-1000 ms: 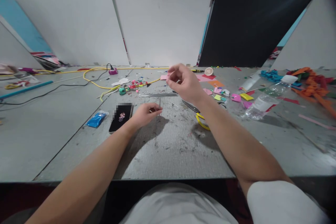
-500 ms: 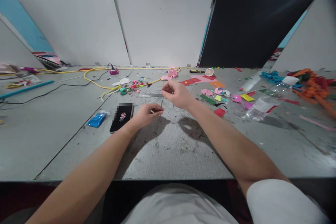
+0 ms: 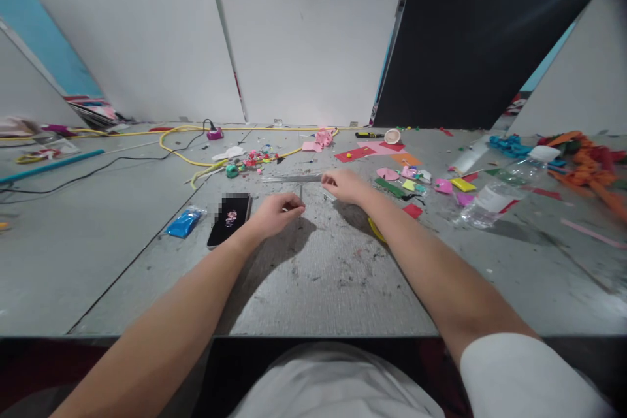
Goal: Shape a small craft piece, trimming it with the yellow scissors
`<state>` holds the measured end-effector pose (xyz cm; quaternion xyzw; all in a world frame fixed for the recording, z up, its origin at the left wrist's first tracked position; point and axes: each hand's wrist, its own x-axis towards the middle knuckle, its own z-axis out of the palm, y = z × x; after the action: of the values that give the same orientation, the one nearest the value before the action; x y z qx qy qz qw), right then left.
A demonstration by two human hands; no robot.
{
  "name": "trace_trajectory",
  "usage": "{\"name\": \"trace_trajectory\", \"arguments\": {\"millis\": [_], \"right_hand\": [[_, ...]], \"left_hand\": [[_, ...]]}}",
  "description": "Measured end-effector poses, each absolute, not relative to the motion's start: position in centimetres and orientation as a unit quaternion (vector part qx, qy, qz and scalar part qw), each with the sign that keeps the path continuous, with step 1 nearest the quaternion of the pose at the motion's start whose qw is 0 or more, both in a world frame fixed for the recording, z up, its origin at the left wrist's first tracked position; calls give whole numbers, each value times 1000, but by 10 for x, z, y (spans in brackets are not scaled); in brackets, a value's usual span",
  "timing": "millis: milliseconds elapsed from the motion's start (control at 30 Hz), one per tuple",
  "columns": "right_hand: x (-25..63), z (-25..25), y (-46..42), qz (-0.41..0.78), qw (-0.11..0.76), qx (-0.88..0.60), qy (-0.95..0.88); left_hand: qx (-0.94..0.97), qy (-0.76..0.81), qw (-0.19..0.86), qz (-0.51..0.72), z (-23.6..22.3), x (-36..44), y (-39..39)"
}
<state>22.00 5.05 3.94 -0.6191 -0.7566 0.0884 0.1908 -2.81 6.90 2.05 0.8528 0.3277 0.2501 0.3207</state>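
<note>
We stretch both bare forearms forward; our left hand (image 3: pixel 273 211) pinches thumb to fingertips, our right hand (image 3: pixel 344 185) rests low, fingers curled.

A grey, scrap-strewn desk (image 3: pixel 318 274) is spread across the frame, on which a black phone (image 3: pixel 229 210) and a blue packet (image 3: pixel 181 223) are laid left of centre, a yellow cable (image 3: pixel 181 144) is looped at upper left, and coloured paper scraps (image 3: pixel 406 176) with a plastic bottle (image 3: pixel 494 194) are scattered at right.

I see a thin silvery wire (image 3: pixel 300 194) standing almost upright on the grey surface (image 3: pixel 318 274), and a long metal strip (image 3: pixel 291 177) lying flat just behind it, running left-right.
</note>
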Motion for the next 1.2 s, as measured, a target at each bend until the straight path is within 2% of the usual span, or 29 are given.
{"name": "trace_trajectory", "arguments": {"millis": [67, 133, 333, 833, 1200], "right_hand": [[228, 30, 55, 85, 88, -635, -763], [232, 22, 59, 88, 52, -631, -769], [239, 10, 65, 80, 49, -611, -786], [243, 1, 69, 101, 103, -548, -824], [228, 13, 60, 90, 71, -563, -819]], "left_hand": [[853, 330, 320, 246, 20, -28, 70], [852, 330, 324, 245, 20, -28, 70], [852, 324, 317, 262, 18, -28, 70], [855, 325, 302, 270, 15, -28, 72], [853, 322, 309, 271, 15, -27, 72]]}}
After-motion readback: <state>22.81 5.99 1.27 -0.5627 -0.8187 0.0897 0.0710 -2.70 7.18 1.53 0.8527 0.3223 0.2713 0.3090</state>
